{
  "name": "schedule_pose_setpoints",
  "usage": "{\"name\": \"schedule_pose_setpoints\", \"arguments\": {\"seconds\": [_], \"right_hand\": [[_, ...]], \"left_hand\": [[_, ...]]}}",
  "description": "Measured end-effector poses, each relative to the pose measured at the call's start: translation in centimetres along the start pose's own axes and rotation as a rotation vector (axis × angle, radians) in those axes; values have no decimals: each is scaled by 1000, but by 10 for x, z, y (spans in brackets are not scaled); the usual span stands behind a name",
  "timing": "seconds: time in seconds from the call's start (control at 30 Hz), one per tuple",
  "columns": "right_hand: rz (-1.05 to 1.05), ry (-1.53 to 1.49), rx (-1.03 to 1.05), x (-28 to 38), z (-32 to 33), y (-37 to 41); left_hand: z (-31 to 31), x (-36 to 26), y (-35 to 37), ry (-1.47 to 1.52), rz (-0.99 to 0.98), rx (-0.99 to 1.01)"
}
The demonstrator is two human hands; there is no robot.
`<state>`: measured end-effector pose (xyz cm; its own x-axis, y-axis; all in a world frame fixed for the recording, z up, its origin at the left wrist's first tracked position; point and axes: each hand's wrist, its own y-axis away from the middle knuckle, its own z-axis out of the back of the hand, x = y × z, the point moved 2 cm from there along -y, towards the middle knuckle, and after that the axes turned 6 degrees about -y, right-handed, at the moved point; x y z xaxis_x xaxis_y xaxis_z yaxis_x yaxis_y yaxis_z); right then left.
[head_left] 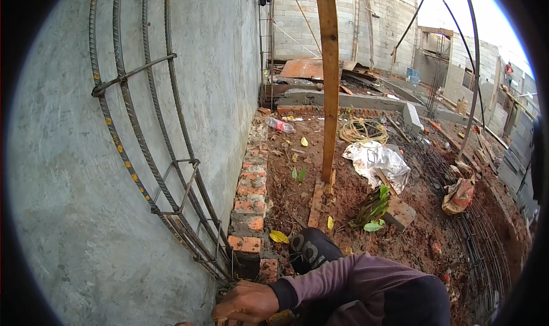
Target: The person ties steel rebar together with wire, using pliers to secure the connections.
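My right hand (249, 302), in a purple sleeve with a dark cuff, is low in the view beside the foot of the rebar column cage (177, 203). Its fingers are curled closed; whatever they grip is hidden. Only a sliver at the bottom edge looks like part of my left hand (184, 324), its fingers out of sight. Several ribbed bars tied with stirrups make up the cage, which rises along the grey plastered wall (103, 212). A row of orange bricks with mortar (250, 206) runs away from my right hand along the wall's base.
An upright wooden post (330, 92) stands on the red soil ahead. Around it lie a coiled hose (364, 131), a white sack (376, 163), a green plant (373, 209) and a concrete block (400, 213). Long rebar bundles (483, 240) lie at right.
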<state>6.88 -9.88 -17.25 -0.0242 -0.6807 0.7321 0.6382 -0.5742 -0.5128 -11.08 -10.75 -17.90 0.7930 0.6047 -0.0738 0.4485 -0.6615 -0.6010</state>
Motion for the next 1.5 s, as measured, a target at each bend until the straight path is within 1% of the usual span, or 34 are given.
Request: {"name": "schedule_pose_setpoints", "arguments": {"seconds": [0.07,0.13,0.17,0.2,0.23,0.27,0.3,0.33,0.37,0.4,0.5,0.53,0.57,0.6,0.63,0.67,0.7,0.73,0.83,0.87,0.97,1.0,1.07,1.1,1.2,1.3,1.4,1.5], "right_hand": [[26,158,33,4,5,-12],[-8,312,43,20,21,-28],[23,391,58,18,28,-35],[0,512,106,27,40,-43],[9,596,134,34,51,-49],[-70,676,187,37,57,-54],[-60,702,184,43,65,-55],[27,765,123,47,71,-54],[34,827,123,53,76,-53],[-21,794,109,57,76,-51],[-194,822,95,73,75,-46],[-137,747,61,71,74,-42],[-188,689,67,68,69,-39],[-155,688,91,69,65,-36],[-182,714,117,72,60,-35],[-225,707,77,70,55,-34],[-124,692,67,70,52,-32],[-176,648,72,70,49,-31],[-284,534,2,59,41,-22],[-262,522,-22,57,38,-20],[-218,496,-58,46,34,-17],[-223,496,-62,42,32,-17],[-230,496,-69,37,30,-19],[-241,475,-60,33,28,-19],[-246,484,-38,20,33,-12],[-303,420,-29,7,42,-4],[-278,344,-57,-1,51,5],[-271,373,-114,-5,54,17]], "left_hand": [[6,4,-2,13,-53,-13],[13,-8,0,-67,-82,-45],[5,-7,1,-180,-127,-138],[-1,2,0,-302,-177,-220],[10,3,4,-388,-94,-106],[13,6,6,-472,-19,-90],[15,10,9,-525,44,-71],[18,11,11,-544,138,-68],[19,13,11,-547,227,-61],[20,15,12,-537,314,-51],[22,32,19,-450,429,-77],[16,36,21,-476,468,-123],[13,40,26,-462,507,-135],[13,43,30,-448,548,-141],[12,46,34,-439,586,-147],[12,48,35,-410,578,-158],[14,47,36,-392,568,-175],[16,46,36,-386,557,-194],[26,46,38,-490,569,-71],[26,44,38,-501,611,-50],[30,45,36,-584,643,27],[28,47,35,-619,597,-33],[30,47,31,-736,557,9],[32,47,30,-793,540,32],[35,48,29,-927,593,122],[15,49,24,-1056,459,296],[29,74,33,-1088,502,377],[25,88,42,-999,666,203]]}}
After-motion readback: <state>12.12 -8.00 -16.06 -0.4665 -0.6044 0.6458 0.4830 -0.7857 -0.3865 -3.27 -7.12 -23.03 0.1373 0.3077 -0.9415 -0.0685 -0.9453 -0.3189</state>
